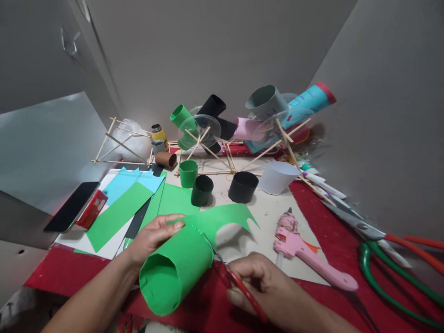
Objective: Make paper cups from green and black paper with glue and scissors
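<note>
My left hand (157, 238) grips a green paper tube (180, 263) from its left side, thumb on top, together with a green paper sheet (225, 215) at the tube's far end. The tube's open mouth faces down toward me. Scalloped cuts run along the sheet's right edge. In my right hand (256, 284) are red-handled scissors (243, 291), fingers wrapped round the handles. Their blades lie at the rim where tube and sheet meet. A pink glue gun (305, 259) rests to the right of my right hand.
Short black tubes (243, 187), a green one (188, 174) and a white one (279, 177) stand behind. Stick frames (208, 157) carry clear discs with paper tubes. Coloured sheets (121, 212) and a phone (72, 206) lie left. Large scissors (364, 226) lie right.
</note>
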Action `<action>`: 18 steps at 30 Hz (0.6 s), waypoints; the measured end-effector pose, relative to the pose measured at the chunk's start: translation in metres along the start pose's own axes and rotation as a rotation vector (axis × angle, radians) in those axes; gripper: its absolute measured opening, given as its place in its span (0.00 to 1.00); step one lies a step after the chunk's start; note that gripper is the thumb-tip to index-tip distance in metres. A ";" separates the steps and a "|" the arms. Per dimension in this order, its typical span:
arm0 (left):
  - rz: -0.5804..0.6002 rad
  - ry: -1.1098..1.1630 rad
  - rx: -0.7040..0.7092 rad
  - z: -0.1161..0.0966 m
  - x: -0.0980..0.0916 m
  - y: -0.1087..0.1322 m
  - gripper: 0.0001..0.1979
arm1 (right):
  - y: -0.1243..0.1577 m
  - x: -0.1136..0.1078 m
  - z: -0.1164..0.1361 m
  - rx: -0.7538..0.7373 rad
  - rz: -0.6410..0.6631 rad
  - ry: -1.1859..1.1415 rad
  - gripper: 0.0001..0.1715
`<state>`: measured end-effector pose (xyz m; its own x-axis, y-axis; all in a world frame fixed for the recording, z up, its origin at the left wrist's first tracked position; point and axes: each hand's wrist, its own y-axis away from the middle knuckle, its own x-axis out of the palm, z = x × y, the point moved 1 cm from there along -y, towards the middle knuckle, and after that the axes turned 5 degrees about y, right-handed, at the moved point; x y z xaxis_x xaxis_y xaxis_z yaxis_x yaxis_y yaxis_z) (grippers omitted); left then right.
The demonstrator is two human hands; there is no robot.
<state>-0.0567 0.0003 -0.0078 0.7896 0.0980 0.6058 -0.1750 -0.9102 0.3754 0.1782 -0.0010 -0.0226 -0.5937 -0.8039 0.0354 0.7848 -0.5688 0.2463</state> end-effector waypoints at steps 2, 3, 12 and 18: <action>0.003 -0.032 0.011 -0.002 0.006 0.003 0.09 | 0.000 0.000 -0.001 0.000 -0.001 0.016 0.32; 0.002 -0.048 0.012 -0.003 0.008 0.004 0.09 | 0.000 0.000 -0.002 0.002 -0.004 0.024 0.32; -0.095 -0.098 0.020 -0.002 0.002 0.003 0.19 | 0.000 -0.001 -0.004 -0.035 -0.014 0.081 0.36; -0.024 -0.048 0.029 -0.001 0.007 0.001 0.20 | -0.002 -0.001 -0.005 -0.029 -0.034 0.083 0.37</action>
<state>-0.0524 0.0001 -0.0026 0.8210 0.1010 0.5620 -0.1391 -0.9192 0.3684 0.1782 -0.0006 -0.0282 -0.6039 -0.7953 -0.0531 0.7703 -0.5995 0.2175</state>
